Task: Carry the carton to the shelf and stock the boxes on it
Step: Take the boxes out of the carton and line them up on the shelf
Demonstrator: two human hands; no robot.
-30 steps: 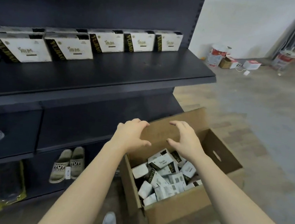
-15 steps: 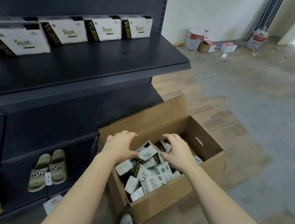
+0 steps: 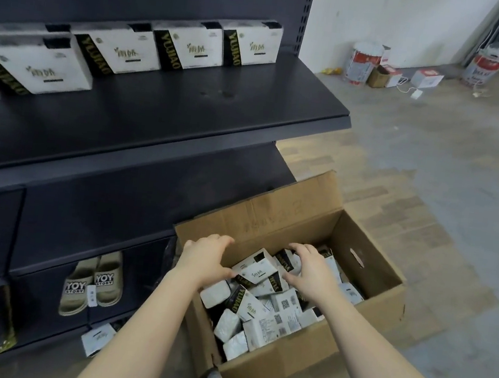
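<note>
A: Where's the carton (image 3: 299, 364)?
B: On the floor (image 3: 431, 179), just beside the shelf (image 3: 188, 112), open, with boxes (image 3: 261, 312) heaped loose inside. The left hand (image 3: 204, 262) and right hand (image 3: 310, 271) curve around the top box (image 3: 258, 270). I can't tell if they grip it yet.
A: Risk?
B: Probably a weak squeeze: the box slips, or its neighbours get dragged out onto the floor

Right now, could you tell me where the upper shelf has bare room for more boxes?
The whole front strip of the upper shelf is bare, from the row of white boxes forward to its edge and right corner. The back is crowded by that row. The carton is full of loose boxes.
</note>
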